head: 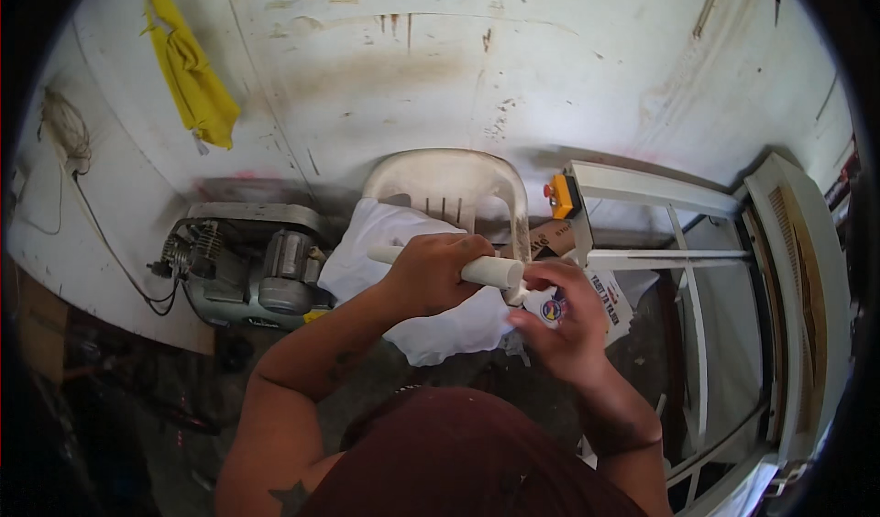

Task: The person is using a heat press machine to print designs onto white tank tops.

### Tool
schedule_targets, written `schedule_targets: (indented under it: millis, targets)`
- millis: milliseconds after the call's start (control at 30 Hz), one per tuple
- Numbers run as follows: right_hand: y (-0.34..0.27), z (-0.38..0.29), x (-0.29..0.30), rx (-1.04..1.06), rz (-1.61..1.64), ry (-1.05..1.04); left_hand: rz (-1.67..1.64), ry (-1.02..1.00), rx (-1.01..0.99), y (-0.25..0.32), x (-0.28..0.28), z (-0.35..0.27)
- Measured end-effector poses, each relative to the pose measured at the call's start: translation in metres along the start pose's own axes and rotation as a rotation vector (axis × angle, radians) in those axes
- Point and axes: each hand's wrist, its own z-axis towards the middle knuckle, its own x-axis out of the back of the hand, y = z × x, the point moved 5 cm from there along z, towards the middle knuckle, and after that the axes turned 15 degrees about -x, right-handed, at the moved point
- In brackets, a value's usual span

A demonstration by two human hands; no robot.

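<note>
My left hand (436, 269) is closed around a pale, off-white roll or tube (491, 271), whose round end points to the right. My right hand (567, 311) is just right of that end, fingers and thumb apart, with nothing plainly held between them. Below both hands a white cloth (357, 256) is draped over the seat and left arm of a white plastic chair (447, 166). Behind my right hand lies a white printed item with a round coloured logo (552, 309), partly hidden by the fingers.
An air compressor (289, 269) stands left of the chair. To the right is a white metal frame (660, 259) with a yellow switch box with a red button (564, 197). A cardboard box (550, 238) and printed bags (619, 304) lie between. Yellow cloth (189, 70) hangs on the wall.
</note>
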Motion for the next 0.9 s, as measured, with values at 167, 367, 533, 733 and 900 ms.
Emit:
schedule_targets:
  millis: [167, 367, 533, 733, 900]
  targets:
    - [0.022, 0.002, -0.025, -0.081, -0.180, 0.102, 0.157, -0.032, -0.011, -0.005, -0.005, 0.003]
    - [0.059, -0.018, -0.032, -0.003, -0.221, 0.386, 0.376, 0.214, 0.104, 0.012, 0.005, -0.024]
    - [0.070, -0.036, -0.049, 0.222, -0.171, 0.325, -1.514, 0.841, 1.164, -0.017, -0.073, -0.096]
    - [0.096, -0.057, -0.087, -0.297, -0.013, -0.175, -1.717, 1.096, 0.862, -0.048, -0.062, -0.064]
    - [0.102, -0.085, -0.104, -0.968, 1.389, -0.587, -1.752, 0.907, 0.651, -0.047, -0.058, -0.051]
